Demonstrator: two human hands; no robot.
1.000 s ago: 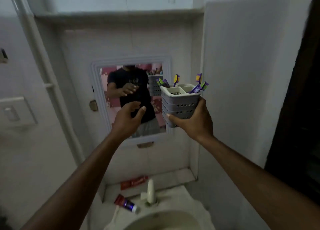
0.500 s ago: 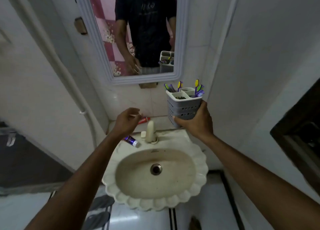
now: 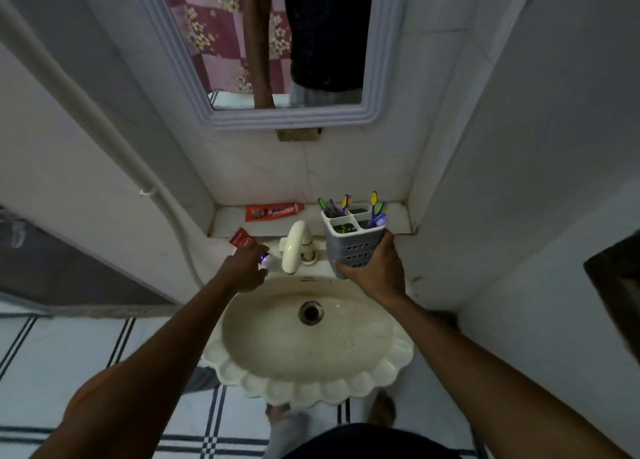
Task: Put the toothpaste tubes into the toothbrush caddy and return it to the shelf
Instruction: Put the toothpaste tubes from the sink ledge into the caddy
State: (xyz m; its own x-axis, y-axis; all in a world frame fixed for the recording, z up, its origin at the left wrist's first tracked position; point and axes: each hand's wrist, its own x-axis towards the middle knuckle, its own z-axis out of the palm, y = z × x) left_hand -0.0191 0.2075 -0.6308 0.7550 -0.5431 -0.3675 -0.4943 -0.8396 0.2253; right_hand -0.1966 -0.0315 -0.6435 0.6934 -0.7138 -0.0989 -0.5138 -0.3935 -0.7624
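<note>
My right hand (image 3: 375,268) grips a grey perforated toothbrush caddy (image 3: 351,240) with several coloured toothbrushes, held upright above the sink's back rim. My left hand (image 3: 244,266) lies over a red and purple toothpaste tube (image 3: 242,241) on the sink's left back rim; its red end and purple cap stick out on either side, and the fingers curl around it. Whether the tube is lifted I cannot tell. A second, red toothpaste tube (image 3: 273,212) lies flat on the white ledge behind the tap.
A cream tap (image 3: 294,247) stands between my hands. Below is a scalloped cream sink (image 3: 308,365) with a drain. A white-framed mirror (image 3: 287,114) hangs above the ledge. White walls close in on both sides; a pipe (image 3: 152,195) runs down the left.
The view tilted down from the mirror to the sink. My right hand lowered the caddy to the sink's back rim. My left hand dropped onto the purple-capped tube.
</note>
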